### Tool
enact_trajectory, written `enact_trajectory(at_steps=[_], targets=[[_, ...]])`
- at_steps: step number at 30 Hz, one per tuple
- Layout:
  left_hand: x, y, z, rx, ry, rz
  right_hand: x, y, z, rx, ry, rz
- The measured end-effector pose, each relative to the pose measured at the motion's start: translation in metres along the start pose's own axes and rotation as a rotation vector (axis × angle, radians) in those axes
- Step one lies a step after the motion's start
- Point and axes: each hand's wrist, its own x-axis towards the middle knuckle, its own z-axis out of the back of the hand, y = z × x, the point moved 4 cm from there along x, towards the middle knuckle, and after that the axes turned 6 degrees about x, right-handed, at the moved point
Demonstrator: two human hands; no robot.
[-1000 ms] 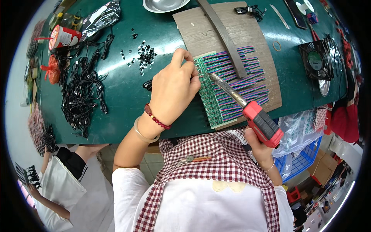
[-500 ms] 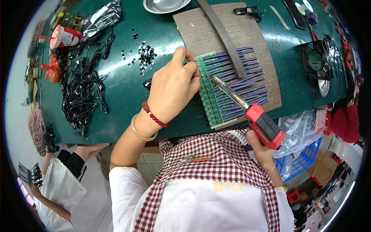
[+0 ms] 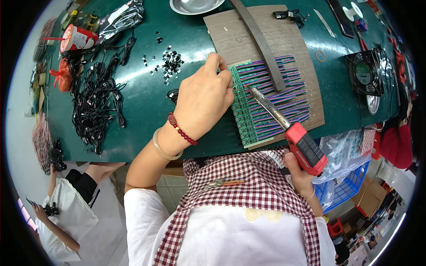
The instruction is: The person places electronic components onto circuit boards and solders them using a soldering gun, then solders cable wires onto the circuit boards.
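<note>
My left hand (image 3: pixel 205 91) is closed in a pinch at the left edge of a green circuit board panel (image 3: pixel 243 116). What its fingertips hold is hidden or too small to name. Rows of short multicoloured wires (image 3: pixel 277 111) run rightward from the panel. In my right hand (image 3: pixel 298 173) is a red and black soldering iron (image 3: pixel 306 148), its metal tip resting at or just above the panel's upper part, where the wires join it. A flat metal bar (image 3: pixel 259 42) lies across the upper wires. Panel and bar rest on a brown wooden board (image 3: pixel 306 53).
Small black parts (image 3: pixel 171 62) lie loose left of the panel, beside tangled black cables (image 3: pixel 95 106). At the far edge is a metal bowl (image 3: pixel 195 5); a black fan (image 3: pixel 364 73) stands right. A red cup (image 3: pixel 79 39) sits far left. A co-worker's arm (image 3: pixel 60 230) shows lower left.
The view has shifted slightly. Both hands stay at the panel, with the iron's tip still near the wire joints. At lower left, the co-worker's hand has turned the dark parts it holds.
</note>
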Motion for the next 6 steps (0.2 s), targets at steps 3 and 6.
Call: enact_trajectory(at_steps=[3,6], targets=[[-0.0006,0.0005,0.0015,0.015,0.023,0.010,0.0001,-0.0005,-0.0003,-0.025,0.013,0.031],[-0.0022,0.0014,-0.0005,0.032,0.013,0.031,0.0005,-0.0014,-0.0013,-0.017,0.028,-0.005]])
